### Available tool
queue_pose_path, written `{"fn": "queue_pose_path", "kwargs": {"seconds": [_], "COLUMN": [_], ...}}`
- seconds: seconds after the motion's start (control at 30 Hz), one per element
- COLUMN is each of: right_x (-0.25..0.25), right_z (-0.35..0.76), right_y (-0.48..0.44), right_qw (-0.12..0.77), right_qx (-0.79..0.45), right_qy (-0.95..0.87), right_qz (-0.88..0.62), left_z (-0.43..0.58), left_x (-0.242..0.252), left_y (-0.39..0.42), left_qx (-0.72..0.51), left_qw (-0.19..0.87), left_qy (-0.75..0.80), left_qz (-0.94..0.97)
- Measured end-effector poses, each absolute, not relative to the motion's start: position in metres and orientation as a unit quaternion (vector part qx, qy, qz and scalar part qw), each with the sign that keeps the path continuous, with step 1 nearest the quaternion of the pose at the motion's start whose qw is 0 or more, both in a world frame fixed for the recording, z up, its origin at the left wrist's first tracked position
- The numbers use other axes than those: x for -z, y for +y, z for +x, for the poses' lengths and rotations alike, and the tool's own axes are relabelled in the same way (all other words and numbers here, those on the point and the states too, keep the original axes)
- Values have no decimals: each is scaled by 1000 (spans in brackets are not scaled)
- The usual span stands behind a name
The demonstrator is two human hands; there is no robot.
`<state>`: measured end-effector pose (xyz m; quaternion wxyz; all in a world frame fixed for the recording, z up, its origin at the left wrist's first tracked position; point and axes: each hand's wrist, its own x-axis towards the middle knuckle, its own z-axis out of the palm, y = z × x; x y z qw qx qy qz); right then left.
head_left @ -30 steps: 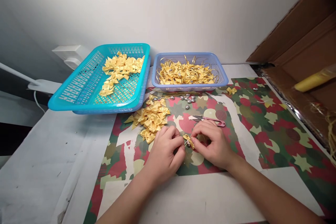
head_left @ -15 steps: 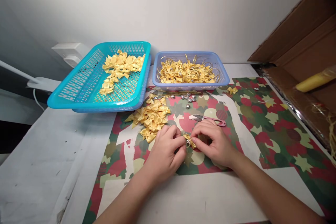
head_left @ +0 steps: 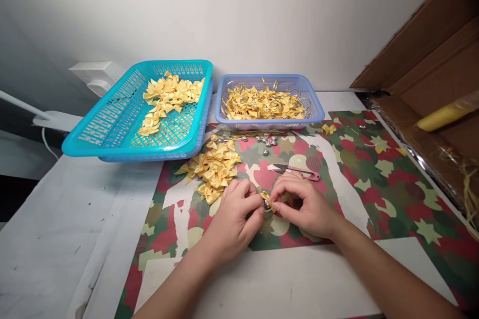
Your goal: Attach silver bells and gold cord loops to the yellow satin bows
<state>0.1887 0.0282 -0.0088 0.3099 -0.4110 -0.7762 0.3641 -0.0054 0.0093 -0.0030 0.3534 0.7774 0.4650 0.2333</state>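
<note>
Between my two hands is a yellow ribbon bow [head_left: 264,195] with a silver jingle bell [head_left: 267,204] and a gold cord at its middle. My left hand [head_left: 239,214] is closed, thumb and forefinger pinched at the bow's left side. On the other side my right hand [head_left: 303,204] pinches the bow's cord between thumb and forefinger. Small pink-handled thread snips [head_left: 295,171] lie just beyond my right hand. A heap of yellow bows [head_left: 217,164] rests behind my left hand. Several loose silver bells [head_left: 266,143] and gold cords [head_left: 239,135] lie farther back.
A turquoise basket [head_left: 93,129] with yellow bows stands at back left, stacked on a blue one. A lilac basket [head_left: 269,120] at the wall holds bows with cords and bells. One bow [head_left: 329,129] lies to its right. A cardboard box [head_left: 415,60] borders the right side.
My right fingertips have shifted slightly at the bow, and the bell now faces up more plainly. The whole view has drifted a little. Both hands keep their pinch.
</note>
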Motion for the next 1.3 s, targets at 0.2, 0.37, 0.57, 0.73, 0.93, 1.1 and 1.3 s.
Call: {"fn": "queue_pose_path", "kwargs": {"seconds": [0.2,0.37,0.57,0.73,0.93,1.1,1.3], "right_x": [10,9,9,10,12,12,12], "right_z": [190,189,189,188,190,191,189], "right_y": [28,28,29,29,29,28,28], "right_qw": [310,315,324,334,332,330,346], "right_qx": [-381,-388,-386,-385,-399,-406,-410], "right_qy": [-767,-761,-753,-746,-739,-739,-745], "right_qz": [-413,-414,-423,-429,-428,-424,-396], "left_z": [-6,-6,-7,-8,-8,-9,-9], "left_x": [3,4,4,5,4,3,1], "left_y": [9,10,10,10,11,10,10], "left_qx": [-235,-235,-238,-240,-238,-229,-225], "left_qw": [363,364,358,356,360,381,429], "left_qy": [466,464,466,466,465,456,447], "left_qz": [772,772,773,773,773,771,752]}}
